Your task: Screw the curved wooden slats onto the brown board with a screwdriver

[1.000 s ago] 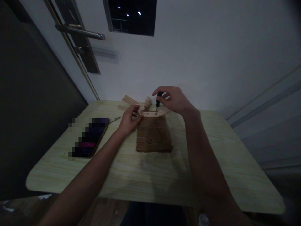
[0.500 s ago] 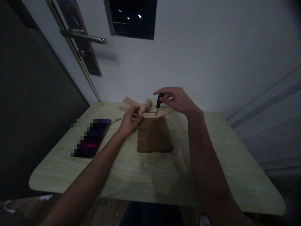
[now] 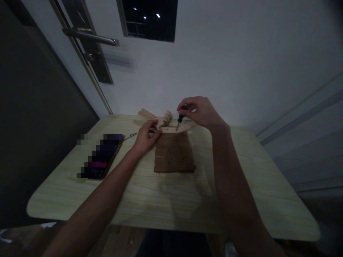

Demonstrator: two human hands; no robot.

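A black-handled screwdriver (image 3: pixel 181 117) is pinched in my right hand (image 3: pixel 199 111), its tip down at a hole in a pale wooden piece (image 3: pixel 170 130). That piece has small holes along a flat bar, a spiral-carved part (image 3: pixel 167 117) and strips reaching out to both sides. My left hand (image 3: pixel 147 137) grips its left end, thumb against the bar. Beneath the bar lies a brown piece of cardboard (image 3: pixel 174 153) marked with small holes.
A phone (image 3: pixel 107 157), partly blurred out, lies on the pale wood-grain table (image 3: pixel 150 207) at the left. A thin metal tool (image 3: pixel 130 136) lies by its top corner. Behind the table stands a white door (image 3: pixel 227 64) with a metal handle (image 3: pixel 91 37).
My right fingers have closed in around the screwdriver handle, and the screwdriver leans a little more to the right. The left hand keeps its hold. The whole view has shifted slightly.
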